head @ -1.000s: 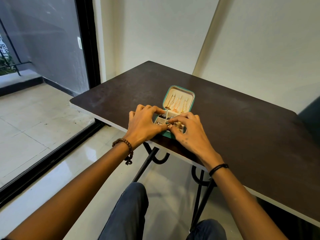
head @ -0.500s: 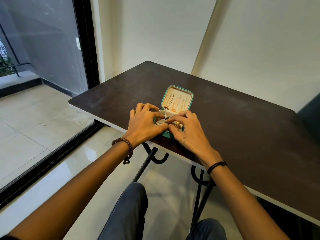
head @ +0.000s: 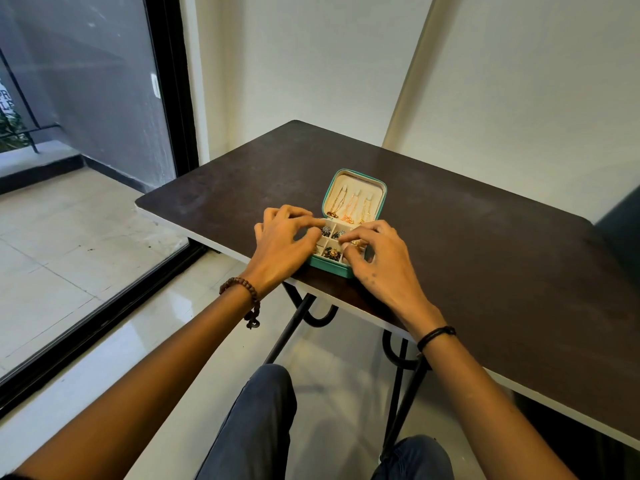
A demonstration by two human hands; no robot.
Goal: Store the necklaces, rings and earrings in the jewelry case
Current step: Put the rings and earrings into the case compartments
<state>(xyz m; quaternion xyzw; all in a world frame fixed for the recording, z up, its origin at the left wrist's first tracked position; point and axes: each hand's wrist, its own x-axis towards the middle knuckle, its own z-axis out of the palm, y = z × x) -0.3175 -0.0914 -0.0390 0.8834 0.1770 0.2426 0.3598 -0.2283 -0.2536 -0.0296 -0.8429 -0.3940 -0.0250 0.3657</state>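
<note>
A small teal jewelry case (head: 331, 267) lies open near the front edge of the dark table (head: 485, 258). Three necklaces (head: 350, 206) hang inside its raised lid. Dark and gold pieces (head: 332, 252) lie in the cream compartments of the tray. My left hand (head: 282, 245) rests against the case's left side, index finger and thumb on its wall. My right hand (head: 379, 261) covers the right compartments, its thumb and forefinger pinched on a small gold piece (head: 356, 242); I cannot tell whether it is a ring or an earring.
The table's near edge (head: 346, 308) runs just below the case, with black metal legs (head: 294, 323) and my knees underneath. A glass sliding door (head: 104, 133) is on the left. White walls stand behind the table.
My hands have drawn slightly apart, the left one shifting left, so more of the tray's compartments show. The case has stayed in place.
</note>
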